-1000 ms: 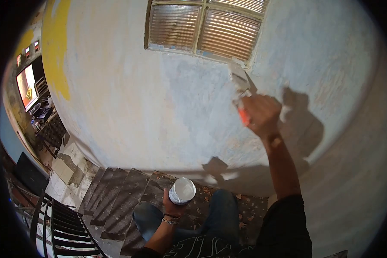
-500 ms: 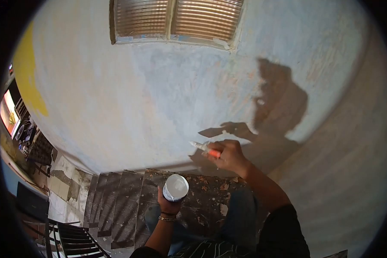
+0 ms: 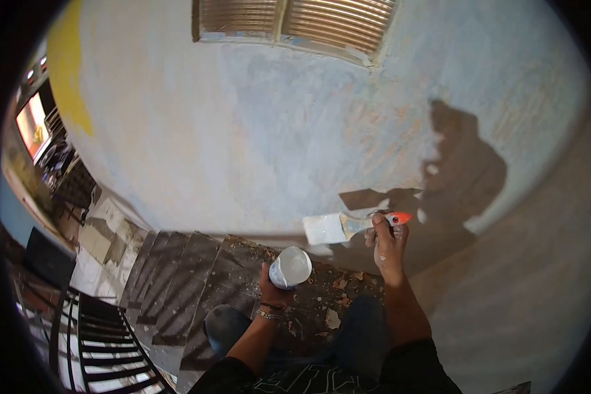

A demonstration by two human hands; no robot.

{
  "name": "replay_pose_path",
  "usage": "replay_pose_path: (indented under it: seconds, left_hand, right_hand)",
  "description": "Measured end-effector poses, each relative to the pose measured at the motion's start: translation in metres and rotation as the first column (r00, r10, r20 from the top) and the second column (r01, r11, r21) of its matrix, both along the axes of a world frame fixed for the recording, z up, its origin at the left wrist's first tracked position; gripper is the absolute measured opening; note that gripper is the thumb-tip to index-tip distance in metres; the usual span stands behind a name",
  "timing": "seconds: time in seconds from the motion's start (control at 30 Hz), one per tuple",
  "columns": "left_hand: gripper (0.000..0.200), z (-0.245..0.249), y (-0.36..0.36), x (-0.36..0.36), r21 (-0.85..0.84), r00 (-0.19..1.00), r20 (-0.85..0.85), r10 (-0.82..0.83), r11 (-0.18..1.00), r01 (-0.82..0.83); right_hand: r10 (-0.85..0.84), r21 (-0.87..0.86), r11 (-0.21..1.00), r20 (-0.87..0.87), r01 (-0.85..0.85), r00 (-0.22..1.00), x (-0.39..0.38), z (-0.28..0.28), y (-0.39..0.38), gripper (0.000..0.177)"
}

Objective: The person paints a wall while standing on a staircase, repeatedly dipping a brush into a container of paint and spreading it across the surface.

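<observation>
A wide paintbrush (image 3: 327, 229) with white-coated bristles and an orange handle end is gripped in my right hand (image 3: 389, 244). Its bristles point left, in front of the lower wall and above the paint tub. Specks of white paint mark my fingers. Lower down, my left hand (image 3: 273, 289) is wrapped round a small white tub (image 3: 290, 268) of white paint, its mouth tilted up toward me. The wall (image 3: 262, 151) ahead has patchy pale blue, white and cream paint. My shadow, with the brush's, falls on its right part.
Dark, paint-spattered steps (image 3: 226, 279) descend to the left beneath me, with flakes lying on them. A slatted window (image 3: 335, 26) is set in the wall above. Black metal railings (image 3: 111, 348) stand at lower left, beside pale floor tiles (image 3: 105, 230).
The brush has turned from narrow edge-on to showing its broad face, and my right hand has shifted right. My view has moved, so the tub sits higher and further right.
</observation>
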State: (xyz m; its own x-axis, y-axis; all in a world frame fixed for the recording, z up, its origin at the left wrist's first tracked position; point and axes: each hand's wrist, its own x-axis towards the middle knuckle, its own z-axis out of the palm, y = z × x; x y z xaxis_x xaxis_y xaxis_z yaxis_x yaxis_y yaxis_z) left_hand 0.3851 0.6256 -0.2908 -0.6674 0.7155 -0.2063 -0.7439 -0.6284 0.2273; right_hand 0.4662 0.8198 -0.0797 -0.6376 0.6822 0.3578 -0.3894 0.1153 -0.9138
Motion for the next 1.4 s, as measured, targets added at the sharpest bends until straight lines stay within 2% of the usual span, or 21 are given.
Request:
replay_pose_path:
  seconds: [0.07, 0.1, 0.13, 0.2, 0.3, 0.4, 0.47, 0.5, 0.57, 0.67, 0.73, 0.8, 0.87, 0.9, 1.03, 1.07, 1.17, 1.23, 1.33, 1.37, 1.4]
  left_hand:
    - [0.067, -0.001, 0.008, 0.007, 0.051, 0.999, 0.018, 0.037, 0.998, -0.037]
    - [0.066, -0.012, 0.005, 0.011, 0.210, 0.999, -0.039, -0.022, 0.977, 0.030]
    - [0.067, -0.017, 0.007, 0.015, 0.160, 1.000, -0.002, 0.019, 0.987, -0.019]
    - [0.068, -0.022, 0.009, 0.028, 0.055, 0.992, 0.067, 0.103, 0.993, -0.107]
    - [0.071, 0.007, 0.009, 0.051, -0.045, 0.952, 0.112, 0.283, 0.959, -0.280]
    - [0.074, -0.025, 0.005, 0.058, 0.003, 0.924, 0.112, 0.365, 0.930, -0.368]
    - [0.074, -0.014, -0.005, 0.068, -0.028, 0.897, 0.099, 0.431, 0.902, -0.430]
    - [0.074, -0.009, -0.008, 0.072, -0.043, 0.883, 0.094, 0.460, 0.888, -0.458]
    - [0.073, -0.015, -0.011, 0.071, -0.026, 0.868, 0.121, 0.481, 0.876, -0.482]
    - [0.073, -0.016, -0.012, 0.066, -0.010, 0.850, 0.097, 0.518, 0.854, -0.519]
    - [0.074, -0.003, -0.013, 0.066, -0.048, 0.836, 0.094, 0.541, 0.841, -0.539]
    - [0.073, 0.009, -0.013, 0.063, -0.049, 0.833, 0.040, 0.552, 0.834, -0.550]
    - [0.072, 0.023, -0.009, 0.065, -0.033, 0.829, -0.003, 0.559, 0.829, -0.559]
    - [0.072, 0.030, -0.005, 0.066, -0.043, 0.837, -0.009, 0.547, 0.836, -0.547]
    - [0.073, 0.045, 0.000, 0.062, -0.011, 0.850, -0.054, 0.524, 0.851, -0.525]
    - [0.073, 0.047, 0.004, 0.060, 0.018, 0.854, -0.066, 0.516, 0.856, -0.516]
    - [0.072, 0.055, 0.014, 0.060, 0.041, 0.870, -0.071, 0.488, 0.873, -0.487]
    - [0.070, 0.059, 0.014, 0.057, 0.048, 0.892, -0.020, 0.452, 0.892, -0.450]
    - [0.069, 0.042, 0.014, 0.051, 0.093, 0.901, -0.056, 0.430, 0.901, -0.424]
    - [0.069, 0.045, 0.012, 0.054, 0.090, 0.901, -0.055, 0.431, 0.900, -0.426]
    - [0.070, 0.047, 0.011, 0.057, 0.083, 0.901, -0.027, 0.434, 0.899, -0.430]
  right_hand:
    - [0.026, 0.222, 0.975, 0.031, -0.032, 0.999, -0.014, 0.006, 0.015, 0.016]
    - [0.040, 0.390, 0.917, 0.131, -0.089, 0.991, -0.023, 0.011, 0.022, 0.014]
    - [0.027, 0.577, 0.810, 0.139, -0.103, 0.990, -0.038, 0.014, 0.027, 0.013]
    - [0.004, 0.862, 0.495, 0.120, -0.106, 0.993, -0.068, 0.013, 0.030, 0.012]
    - [0.093, 0.939, 0.332, 0.059, -0.087, 0.994, -0.108, 0.000, 0.015, 0.011]
    - [-0.007, 0.999, 0.031, 0.024, -0.024, 1.000, -0.132, -0.001, 0.016, 0.015]
    - [-0.051, 0.997, -0.029, -0.079, 0.078, 0.996, -0.139, 0.042, 0.015, 0.031]
    - [-0.064, 0.991, -0.050, -0.131, 0.128, 0.989, -0.126, 0.087, -0.001, 0.037]
    - [-0.099, 0.980, -0.092, -0.184, 0.175, 0.978, -0.122, 0.155, -0.012, 0.031]
    - [0.085, 0.933, -0.067, -0.348, 0.354, 0.934, -0.116, 0.235, -0.018, 0.020]
    - [0.220, 0.912, 0.153, -0.406, 0.379, 0.887, -0.092, 0.260, -0.026, 0.027]
    - [0.259, 0.861, 0.289, -0.490, 0.418, 0.832, -0.078, 0.255, -0.019, 0.029]
    - [0.220, 0.822, 0.498, -0.428, 0.277, 0.877, -0.064, 0.225, -0.012, 0.027]
    - [0.197, 0.827, 0.505, -0.388, 0.246, 0.900, -0.068, 0.205, 0.003, 0.029]
    - [0.214, 0.883, 0.434, -0.296, 0.181, 0.931, -0.100, 0.130, 0.035, 0.035]
    - [0.137, 0.926, 0.357, -0.183, 0.124, 0.974, -0.113, 0.111, 0.045, 0.033]
    - [0.108, 0.970, 0.223, -0.118, 0.092, 0.987, -0.119, 0.108, 0.026, 0.030]
    - [0.112, 0.977, 0.175, -0.144, 0.123, 0.983, -0.135, 0.116, 0.016, 0.030]
    - [-0.064, 0.960, 0.016, -0.278, 0.280, 0.958, -0.153, 0.167, 0.018, 0.033]
    - [-0.041, 0.934, 0.014, -0.356, 0.357, 0.934, -0.147, 0.194, 0.015, 0.034]
    - [-0.051, 0.947, 0.070, -0.309, 0.312, 0.950, -0.140, 0.220, 0.012, 0.034]
